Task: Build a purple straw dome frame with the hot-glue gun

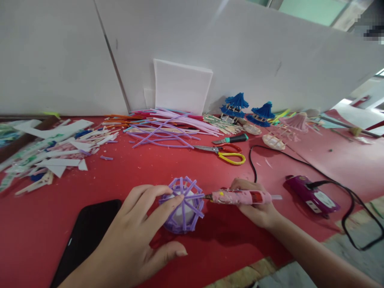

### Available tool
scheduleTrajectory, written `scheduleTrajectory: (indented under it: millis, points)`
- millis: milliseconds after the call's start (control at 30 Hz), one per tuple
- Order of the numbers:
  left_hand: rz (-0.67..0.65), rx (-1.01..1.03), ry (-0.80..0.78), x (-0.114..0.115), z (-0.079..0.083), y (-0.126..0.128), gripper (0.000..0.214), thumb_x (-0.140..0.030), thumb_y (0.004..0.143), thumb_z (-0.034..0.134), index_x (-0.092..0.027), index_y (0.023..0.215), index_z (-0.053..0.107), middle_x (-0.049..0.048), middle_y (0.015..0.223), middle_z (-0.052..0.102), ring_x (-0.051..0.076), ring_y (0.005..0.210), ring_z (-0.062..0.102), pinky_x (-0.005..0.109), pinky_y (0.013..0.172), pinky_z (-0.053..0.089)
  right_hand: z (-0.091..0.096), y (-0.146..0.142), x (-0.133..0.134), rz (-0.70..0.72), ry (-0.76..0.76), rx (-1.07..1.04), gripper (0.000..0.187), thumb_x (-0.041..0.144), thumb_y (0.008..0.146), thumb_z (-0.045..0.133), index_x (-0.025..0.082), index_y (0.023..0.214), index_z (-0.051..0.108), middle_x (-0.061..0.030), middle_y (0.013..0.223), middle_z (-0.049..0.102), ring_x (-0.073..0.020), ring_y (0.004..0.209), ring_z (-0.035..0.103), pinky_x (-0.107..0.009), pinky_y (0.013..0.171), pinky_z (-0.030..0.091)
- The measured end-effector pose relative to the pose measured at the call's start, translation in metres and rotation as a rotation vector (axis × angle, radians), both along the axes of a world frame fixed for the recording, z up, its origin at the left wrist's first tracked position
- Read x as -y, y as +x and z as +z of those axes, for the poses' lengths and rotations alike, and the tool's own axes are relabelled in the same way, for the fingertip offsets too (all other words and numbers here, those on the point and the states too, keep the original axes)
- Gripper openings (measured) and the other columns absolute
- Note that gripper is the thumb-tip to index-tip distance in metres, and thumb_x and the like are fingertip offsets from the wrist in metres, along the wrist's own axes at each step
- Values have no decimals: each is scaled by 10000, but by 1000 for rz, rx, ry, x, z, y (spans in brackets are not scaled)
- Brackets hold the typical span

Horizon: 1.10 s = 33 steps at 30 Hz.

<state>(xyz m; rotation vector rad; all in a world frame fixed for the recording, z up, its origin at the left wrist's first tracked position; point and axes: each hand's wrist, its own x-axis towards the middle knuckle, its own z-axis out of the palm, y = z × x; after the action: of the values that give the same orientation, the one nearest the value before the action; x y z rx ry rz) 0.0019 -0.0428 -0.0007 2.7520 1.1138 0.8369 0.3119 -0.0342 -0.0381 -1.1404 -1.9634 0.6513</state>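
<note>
A small round frame of purple sticks (pixel 195 200) stands on the red table, its top sticks meeting at the middle like spokes over a white inside. My left hand (pixel 144 228) is open, its index fingertip pressing the hub and its thumb spread away, off the frame. Wrapped round a pink glue gun (pixel 234 197), my right hand (pixel 258 212) is closed. The gun's nozzle points left and meets the end of one spoke at the frame's right side. A clear glue stick (pixel 276 197) pokes out of its back.
A black phone (pixel 87 236) lies left of my left hand. Beyond are scissors (pixel 232 157), a cutter knife (pixel 237 138) and purple sticks (pixel 162 136). Blue roofed models (pixel 235 108) stand at the back. A purple power strip (pixel 315 196) with a black cord (pixel 300 161) lies right; paper scraps (pixel 57 160) lie left.
</note>
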Motion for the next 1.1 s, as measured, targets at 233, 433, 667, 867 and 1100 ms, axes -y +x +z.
scheduleTrajectory:
  millis: [233, 433, 667, 867, 1100]
  points:
    - [4, 1, -11, 0, 0, 0, 592, -649, 836, 482, -233, 1250, 559, 111, 1199, 551, 292, 1054, 479, 441, 904, 416, -1, 1, 0, -4, -32, -10, 110, 273, 752, 522, 209, 685, 463, 9, 581, 491, -122, 487, 400, -269, 454, 325]
    - [-6, -23, 6, -1, 1, -2, 592, -636, 826, 513, -241, 1263, 569, 110, 1198, 566, 290, 1056, 488, 433, 903, 432, -2, 1, 0, 7, -46, -44, 98, 261, 762, 523, 210, 703, 463, 7, 597, 492, -120, 486, 394, -268, 447, 313]
    - [-11, -30, -4, -1, 1, -2, 591, -631, 821, 526, -239, 1261, 565, 104, 1211, 558, 293, 1061, 483, 424, 898, 427, -3, 1, 0, 4, -31, -44, 143, 276, 771, 538, 211, 677, 452, -6, 615, 514, -135, 496, 446, -273, 454, 347]
    - [-10, -31, 19, 2, -2, 1, 721, -678, 827, 457, -224, 1387, 428, 115, 1236, 543, 299, 1092, 470, 431, 943, 397, 1, 2, 0, -41, 38, 33, 100, 263, 765, 528, 211, 692, 482, -3, 593, 508, -137, 483, 443, -279, 458, 349]
    - [-24, -58, 4, 6, -7, 5, 758, -727, 807, 409, -256, 1399, 445, 135, 1352, 491, 341, 1171, 441, 494, 981, 377, 5, 5, 2, -19, 120, 13, 100, 282, 785, 530, 201, 809, 582, -44, 668, 600, -175, 551, 535, -306, 495, 393]
